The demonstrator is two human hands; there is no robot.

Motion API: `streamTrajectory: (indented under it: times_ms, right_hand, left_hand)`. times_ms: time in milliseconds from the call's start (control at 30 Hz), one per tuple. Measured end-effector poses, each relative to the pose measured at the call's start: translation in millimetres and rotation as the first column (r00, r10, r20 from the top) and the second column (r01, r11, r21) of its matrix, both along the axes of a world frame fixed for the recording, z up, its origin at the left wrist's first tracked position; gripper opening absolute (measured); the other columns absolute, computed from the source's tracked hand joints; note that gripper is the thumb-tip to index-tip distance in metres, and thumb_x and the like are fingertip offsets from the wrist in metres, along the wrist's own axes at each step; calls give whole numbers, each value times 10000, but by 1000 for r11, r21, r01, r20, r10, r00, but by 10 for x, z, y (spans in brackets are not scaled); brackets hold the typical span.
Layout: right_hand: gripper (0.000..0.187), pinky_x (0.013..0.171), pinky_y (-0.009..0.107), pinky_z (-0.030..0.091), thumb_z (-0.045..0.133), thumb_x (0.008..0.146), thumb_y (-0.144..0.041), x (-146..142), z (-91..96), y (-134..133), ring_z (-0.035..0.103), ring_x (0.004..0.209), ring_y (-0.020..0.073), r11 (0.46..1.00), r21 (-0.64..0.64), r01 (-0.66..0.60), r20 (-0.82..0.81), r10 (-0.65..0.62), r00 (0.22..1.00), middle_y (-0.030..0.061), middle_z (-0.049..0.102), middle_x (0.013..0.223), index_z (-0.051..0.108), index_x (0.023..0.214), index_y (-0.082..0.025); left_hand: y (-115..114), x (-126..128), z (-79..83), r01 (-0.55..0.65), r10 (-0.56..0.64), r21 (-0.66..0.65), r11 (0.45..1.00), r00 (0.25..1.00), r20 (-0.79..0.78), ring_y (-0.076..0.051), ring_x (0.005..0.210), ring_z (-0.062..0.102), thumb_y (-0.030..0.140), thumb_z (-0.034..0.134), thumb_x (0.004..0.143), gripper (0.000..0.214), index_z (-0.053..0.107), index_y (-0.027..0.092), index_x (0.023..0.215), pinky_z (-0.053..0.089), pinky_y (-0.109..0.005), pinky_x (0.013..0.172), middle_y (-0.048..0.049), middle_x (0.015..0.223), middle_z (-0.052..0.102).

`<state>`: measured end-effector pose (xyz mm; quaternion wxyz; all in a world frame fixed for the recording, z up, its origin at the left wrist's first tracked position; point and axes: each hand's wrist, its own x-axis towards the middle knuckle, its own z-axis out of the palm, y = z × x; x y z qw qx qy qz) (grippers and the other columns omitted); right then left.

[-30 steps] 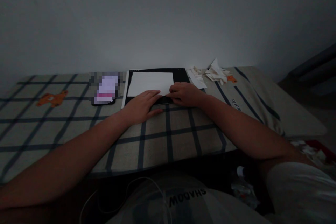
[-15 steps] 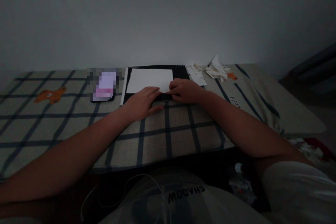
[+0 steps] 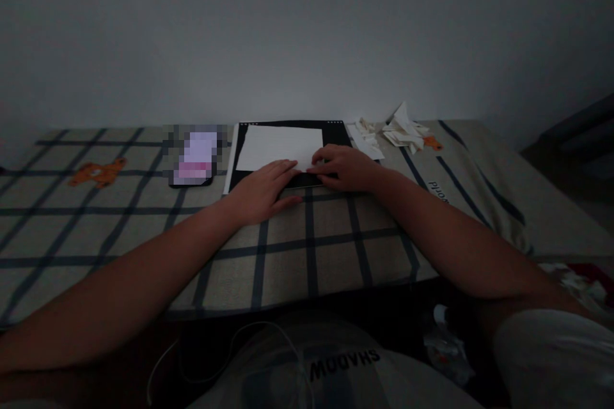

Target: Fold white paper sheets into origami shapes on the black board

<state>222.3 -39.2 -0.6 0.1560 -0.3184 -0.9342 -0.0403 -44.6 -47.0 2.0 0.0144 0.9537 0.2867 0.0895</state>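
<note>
White rectangular sheet of paper (image 3: 281, 148), where does it lie?

On top of a flat black rectangular pad (image 3: 334, 134) with small white marks near its 2 far corners, set toward the pad's left side. The pad rests on a cloth-covered beige surface with dark blue checked lines (image 3: 285, 271).

And the 2 hands?

Both are at the sheet's near edge. The left hand (image 3: 263, 192) lays its fingers along that edge, the thumb spread well away from them, so its grip is wide. The right hand (image 3: 343, 168) has curled fingers with the tips down by the edge; I cannot tell whether that grip pinches the paper.

What is around them?

A dark-edged rectangular phone with a lit pale screen (image 3: 196, 156), partly pixelated, left of the pad. On the right, crumpled white paper scraps (image 3: 401, 131), just beside a flat orange figure (image 3: 432, 143).
</note>
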Motion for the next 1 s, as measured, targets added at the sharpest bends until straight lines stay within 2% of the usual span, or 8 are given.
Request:
streamTrajectory:
  times_ms: [133,367,433,567,633,700,767,1000]
  right_hand:
    - [318,851,375,425,531,921,-270,4,14,-7,574,993,241,1000,9,2,6,-2,1000,128,661,1167,735,1149,-184]
    - [298,828,367,431,530,918,-277,-10,43,-16,579,964,238,1000,4,13,11,-13,1000,129,670,1122,755,1081,-170]
    - [295,823,365,434,524,919,-277,2,56,-17,582,955,237,1000,6,8,7,-8,1000,133,671,1109,760,1052,-158]
    - [290,818,364,432,502,935,-279,28,56,-21,578,946,230,999,32,35,-44,-34,998,129,669,1108,767,925,-160]
    - [288,820,365,431,497,943,-278,23,35,-22,576,956,230,998,48,33,-71,-30,997,126,667,1118,761,982,-170]
    - [301,830,370,432,505,943,-274,4,6,-22,574,980,235,998,55,8,-71,-4,997,123,662,1138,731,1122,-187]
    - [327,845,380,432,518,940,-275,-17,-23,-17,570,1002,242,999,46,-17,-56,19,998,122,658,1151,701,1200,-200]
    - [310,865,382,428,525,929,-274,-14,-30,3,564,1011,240,1000,-15,-8,-51,7,999,112,655,1138,727,1157,-215]
  left_hand:
    - [-34,2,56,-78,78,31,996,997,-7,-305,1414,404,573,441,962,661,522,62,1374,333,-442,1178,-204,1507,456]
    - [-97,-47,181,-245,251,80,966,964,-82,-305,1319,500,579,390,977,615,596,93,1293,452,-439,1062,-179,1386,574]
    - [-96,-51,173,-232,238,78,970,967,-86,-301,1315,502,574,390,978,603,596,108,1300,454,-434,1057,-169,1384,575]
    - [-62,-42,110,-123,127,47,991,988,-89,-304,1348,466,583,395,974,651,533,99,1387,402,-434,1113,-182,1442,522]
    - [-45,-33,78,-90,92,33,995,993,-78,-309,1369,442,588,397,972,678,500,90,1419,379,-437,1134,-194,1466,494]
    - [-36,-27,57,-77,78,26,997,995,-59,-309,1380,429,584,406,970,674,488,96,1429,369,-441,1142,-192,1473,484]
    - [-34,-23,47,-72,72,20,997,997,-39,-309,1381,427,582,417,966,665,494,103,1421,366,-445,1144,-186,1471,485]
    - [-75,3,83,-156,157,57,986,987,-22,-313,1308,477,539,452,962,578,556,99,1323,401,-439,1103,-179,1388,537]
